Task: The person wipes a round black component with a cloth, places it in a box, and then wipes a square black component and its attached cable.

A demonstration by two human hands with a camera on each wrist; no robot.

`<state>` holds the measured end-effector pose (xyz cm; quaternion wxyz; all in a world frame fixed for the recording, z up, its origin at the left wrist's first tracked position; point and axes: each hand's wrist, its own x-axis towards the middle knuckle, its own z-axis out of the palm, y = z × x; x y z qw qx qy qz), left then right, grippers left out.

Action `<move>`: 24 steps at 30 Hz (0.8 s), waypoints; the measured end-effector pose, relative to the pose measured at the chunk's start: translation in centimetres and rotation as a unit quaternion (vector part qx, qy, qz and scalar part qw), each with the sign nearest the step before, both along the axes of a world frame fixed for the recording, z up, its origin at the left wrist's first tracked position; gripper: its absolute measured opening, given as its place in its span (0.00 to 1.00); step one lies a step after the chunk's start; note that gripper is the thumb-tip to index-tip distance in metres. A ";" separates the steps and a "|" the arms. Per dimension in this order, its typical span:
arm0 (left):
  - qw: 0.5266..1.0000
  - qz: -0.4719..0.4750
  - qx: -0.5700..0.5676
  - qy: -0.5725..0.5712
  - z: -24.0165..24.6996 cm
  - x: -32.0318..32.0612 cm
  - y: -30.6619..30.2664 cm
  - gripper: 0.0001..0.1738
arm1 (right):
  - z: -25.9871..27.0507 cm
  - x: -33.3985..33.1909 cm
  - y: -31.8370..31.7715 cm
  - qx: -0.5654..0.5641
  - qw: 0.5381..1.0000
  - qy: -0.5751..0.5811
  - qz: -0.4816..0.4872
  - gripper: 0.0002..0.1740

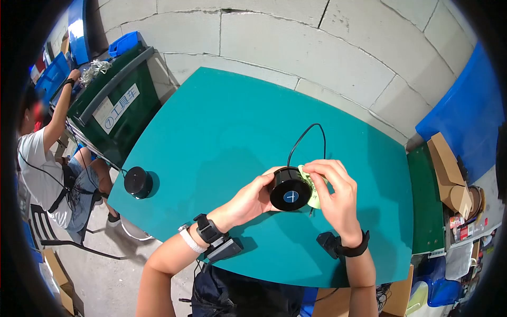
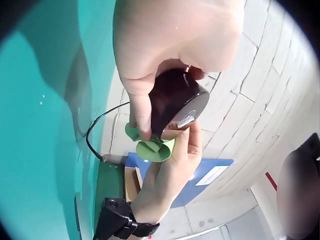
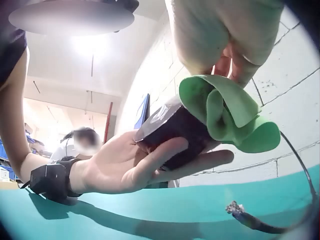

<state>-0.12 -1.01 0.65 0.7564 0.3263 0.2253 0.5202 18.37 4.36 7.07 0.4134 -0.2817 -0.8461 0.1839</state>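
A black round device with a glossy side and a round blue label, like a puck-shaped speaker (image 1: pixel 288 193), is in the left hand (image 1: pixel 244 205) above the green table, with fingers and thumb round its side. The right hand (image 1: pixel 338 196) pinches a light green cloth (image 1: pixel 315 199) against the device's right side. In the right wrist view the cloth (image 3: pixel 235 117) is bunched and folded over below those fingers. A black cable (image 1: pixel 325 138) loops behind the device; its cut end (image 3: pixel 239 212) shows frayed wire strands over the table.
Another black cylinder (image 1: pixel 138 182) stands at the table's left edge. A seated person (image 1: pixel 47 158) reaches over a green tool cart (image 1: pixel 124 105) on the left. A block wall (image 1: pixel 274 42) borders the table (image 1: pixel 222 116) behind; cardboard (image 1: pixel 448 169) and shelved items are at the right.
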 end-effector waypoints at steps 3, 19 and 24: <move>1.000 0.003 0.008 0.014 0.2 0.1 -0.1 0.27 | 0.4 0.0 -0.3 0.034 0.999 -0.006 0.016 0.09; 0.999 0.014 -0.004 -0.042 0.1 -0.1 0.4 0.30 | 0.2 -0.6 -2.2 0.122 0.968 -0.158 0.150 0.15; 1.000 0.000 0.002 -0.030 -0.3 0.2 0.4 0.28 | 0.6 -0.6 -1.5 0.163 0.984 -0.071 0.022 0.17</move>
